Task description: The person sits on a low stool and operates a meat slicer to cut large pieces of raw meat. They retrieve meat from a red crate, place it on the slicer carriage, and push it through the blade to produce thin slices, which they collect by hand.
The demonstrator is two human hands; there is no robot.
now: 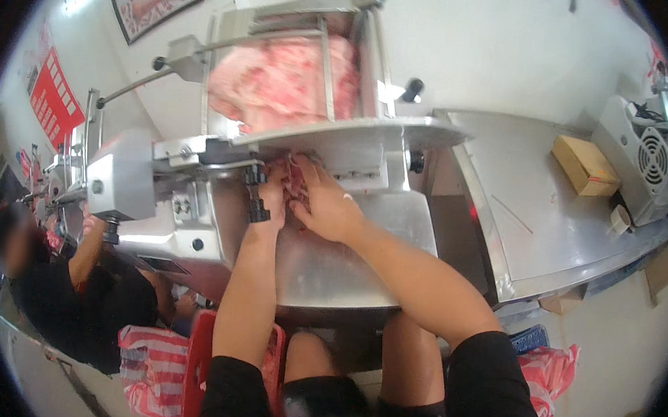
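A steel meat slicer (pixel 345 275) stands in front of me, with a large slab of pale pink raw meat (pixel 281 81) lying in its upper carriage. Below the carriage, just under the slanted metal plate, some dark red cut meat (pixel 297 184) sits between my two hands. My left hand (pixel 273 193) is closed against its left side, with the fingers partly hidden behind a black knob (pixel 257 201). My right hand (pixel 330 208), with a ring on one finger, curls over the meat from the right. The meat's far end is hard to make out.
A red crate (pixel 197 369) and a striped plastic bag (pixel 154 370) stand low at left; another bag (pixel 550 379) is at right. On the steel table (pixel 532 253) are a tan box (pixel 585 166) and a grilled machine (pixel 651 157). A co-worker (pixel 72 299) works at far left.
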